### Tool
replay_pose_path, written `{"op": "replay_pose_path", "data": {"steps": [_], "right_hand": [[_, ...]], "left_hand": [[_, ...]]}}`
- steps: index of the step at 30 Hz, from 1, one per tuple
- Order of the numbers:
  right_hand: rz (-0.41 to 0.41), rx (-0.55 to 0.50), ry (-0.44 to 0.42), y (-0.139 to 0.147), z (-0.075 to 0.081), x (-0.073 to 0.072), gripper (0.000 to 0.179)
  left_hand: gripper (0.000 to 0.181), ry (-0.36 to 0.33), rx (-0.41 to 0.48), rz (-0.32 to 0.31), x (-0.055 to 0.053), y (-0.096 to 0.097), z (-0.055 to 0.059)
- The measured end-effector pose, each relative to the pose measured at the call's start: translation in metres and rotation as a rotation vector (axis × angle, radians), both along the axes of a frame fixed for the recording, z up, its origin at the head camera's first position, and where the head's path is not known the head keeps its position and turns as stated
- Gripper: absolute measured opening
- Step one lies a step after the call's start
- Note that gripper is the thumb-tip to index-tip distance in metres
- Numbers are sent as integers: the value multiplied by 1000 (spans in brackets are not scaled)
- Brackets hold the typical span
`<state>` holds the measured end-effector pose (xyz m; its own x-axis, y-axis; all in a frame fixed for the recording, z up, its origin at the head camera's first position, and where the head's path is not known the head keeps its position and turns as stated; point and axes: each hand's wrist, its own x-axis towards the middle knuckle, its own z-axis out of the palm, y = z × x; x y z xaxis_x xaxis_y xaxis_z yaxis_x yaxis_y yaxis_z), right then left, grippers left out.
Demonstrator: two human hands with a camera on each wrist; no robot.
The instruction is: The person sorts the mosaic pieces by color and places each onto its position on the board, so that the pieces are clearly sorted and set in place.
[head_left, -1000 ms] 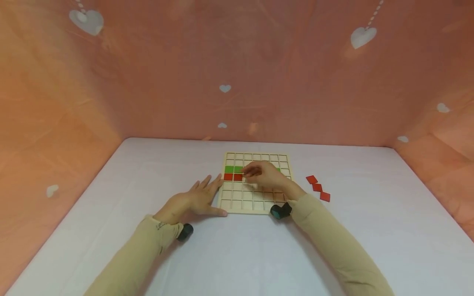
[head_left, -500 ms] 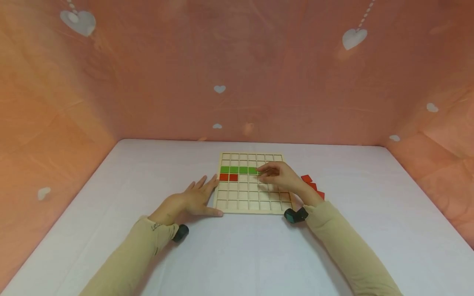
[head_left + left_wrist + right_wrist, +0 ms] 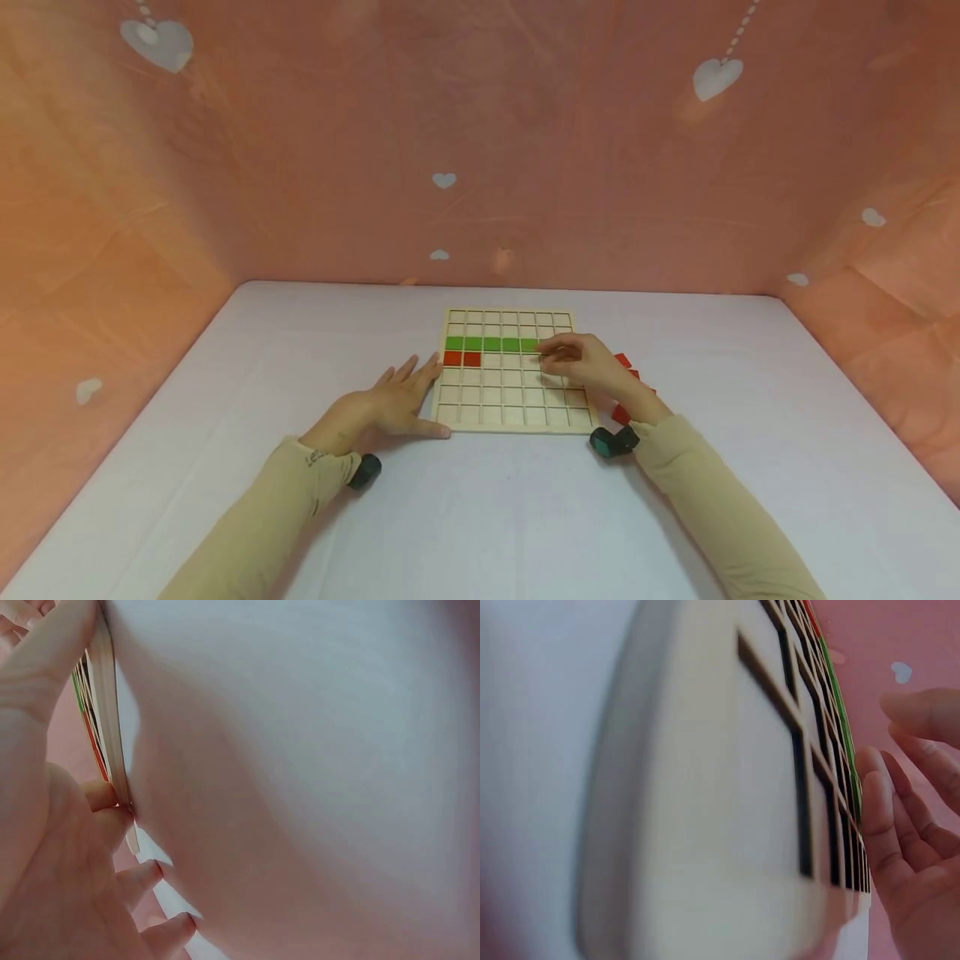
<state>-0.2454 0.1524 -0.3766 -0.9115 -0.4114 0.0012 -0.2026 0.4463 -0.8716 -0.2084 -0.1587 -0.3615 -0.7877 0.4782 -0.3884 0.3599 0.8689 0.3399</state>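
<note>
A wooden grid board (image 3: 502, 419) lies on the white table. Across one of its rows runs a line of green square tiles (image 3: 492, 344); two red tiles (image 3: 462, 359) fill the left cells of the row just nearer. My left hand (image 3: 397, 408) rests with spread fingers against the board's left edge, thumb at the near left corner. Over the right part of the board hovers my right hand (image 3: 592, 367), its fingers loosely bent at the right end of the green row. The right wrist view shows nothing between thumb (image 3: 922, 712) and fingers. The right hand covers some cells.
Several loose red tiles (image 3: 621, 414) lie right of the board, partly hidden by the right forearm. Pinkish cloth walls (image 3: 360, 167) with white hearts enclose the table's back and sides. Each wrist carries a small black camera (image 3: 365, 472).
My right hand has moved rightward along the green row, uncovering green tiles in the middle. The left hand stays at the board's edge. The head view has shifted slightly.
</note>
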Motion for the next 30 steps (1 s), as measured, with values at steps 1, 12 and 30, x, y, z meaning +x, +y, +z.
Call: {"op": "replay_pose_path", "data": {"steps": [1,12,30], "right_hand": [[-4,11,2,2,0,0,35],[-91,115,6,28,6,3,36],[-182,232,-34,66,12,6,41]], "left_hand": [[104,0,-1,0,0,0,0],[104,-2,4,8,0,1,2],[105,-6,5,-3,-2,0,1]]}}
